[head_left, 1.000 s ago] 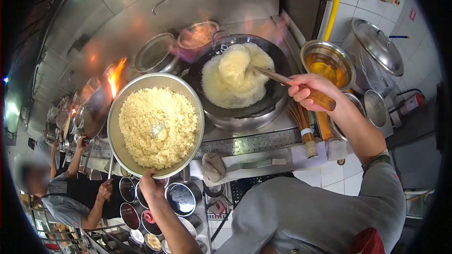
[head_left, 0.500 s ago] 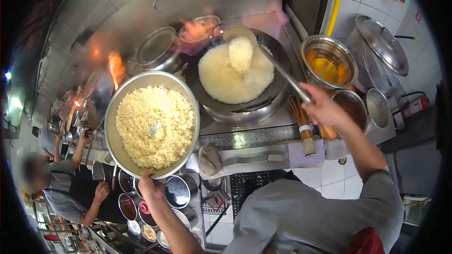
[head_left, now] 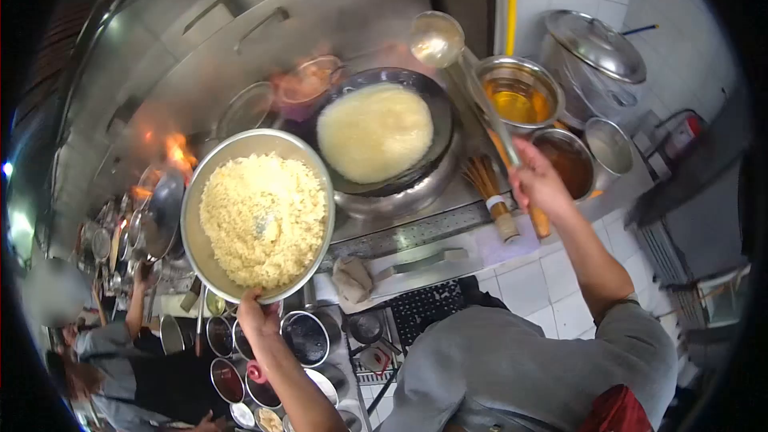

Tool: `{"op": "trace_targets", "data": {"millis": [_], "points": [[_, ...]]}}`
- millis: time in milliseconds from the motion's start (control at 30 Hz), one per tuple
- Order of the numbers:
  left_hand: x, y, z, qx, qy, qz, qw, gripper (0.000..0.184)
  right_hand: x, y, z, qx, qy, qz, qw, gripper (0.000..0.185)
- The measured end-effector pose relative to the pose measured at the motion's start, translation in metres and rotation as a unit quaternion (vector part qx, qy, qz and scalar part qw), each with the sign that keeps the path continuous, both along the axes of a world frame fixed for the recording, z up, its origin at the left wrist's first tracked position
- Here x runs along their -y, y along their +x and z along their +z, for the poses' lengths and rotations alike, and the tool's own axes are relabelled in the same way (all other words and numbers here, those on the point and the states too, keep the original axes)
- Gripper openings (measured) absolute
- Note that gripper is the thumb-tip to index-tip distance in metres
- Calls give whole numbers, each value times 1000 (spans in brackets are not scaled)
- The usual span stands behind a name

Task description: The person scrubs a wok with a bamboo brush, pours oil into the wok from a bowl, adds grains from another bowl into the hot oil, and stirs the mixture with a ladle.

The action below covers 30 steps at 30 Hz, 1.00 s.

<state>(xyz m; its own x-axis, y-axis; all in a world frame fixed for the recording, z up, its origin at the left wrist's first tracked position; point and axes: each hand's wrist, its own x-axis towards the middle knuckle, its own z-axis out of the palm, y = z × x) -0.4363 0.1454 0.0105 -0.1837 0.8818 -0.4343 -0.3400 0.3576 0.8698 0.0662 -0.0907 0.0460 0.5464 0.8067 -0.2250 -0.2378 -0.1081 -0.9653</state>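
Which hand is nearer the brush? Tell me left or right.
Right. In this view, the right hand, gripping the ladle, is just right of the brush; the left hand, holding the bowl, is far to its left.

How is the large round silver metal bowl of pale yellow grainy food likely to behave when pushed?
The bowl is probably heavy, given the heap of food inside. Its metal wall should stay stiff. With the left hand at the near rim, pushing the far rim might tip it.
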Motion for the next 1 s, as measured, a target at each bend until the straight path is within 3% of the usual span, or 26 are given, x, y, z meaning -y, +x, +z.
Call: {"op": "trace_targets", "data": {"millis": [100,233,433,533,633,767,833,900,1000], "points": [[-7,-13,-10,12,-18,-25,999,40,29,38,39,31,-32,-33,998,52],[-14,-25,-21,38,-21,-55,998,50,56,81,31,154,-163,-69,972,45],[-5,-8,-3,17,-6,-27,999,55,55,110,28,192,-244,-53,949,37],[-7,-14,-3,15,-8,-51,999,54,51,116,35,149,-269,-44,951,24],[-5,-1,0,32,-2,-31,999,57,53,126,37,-44,-179,-79,980,7],[-11,-11,-10,48,4,-36,998,56,66,136,46,-423,7,-46,905,13],[-8,-2,-1,50,1,-25,998,49,70,120,60,-429,38,-13,902,10],[-8,-1,0,61,16,-26,998,57,71,99,79,-426,68,15,902,7],[-8,-1,2,1,11,-4,1000,47,72,67,92,-406,78,53,909,12]]}}
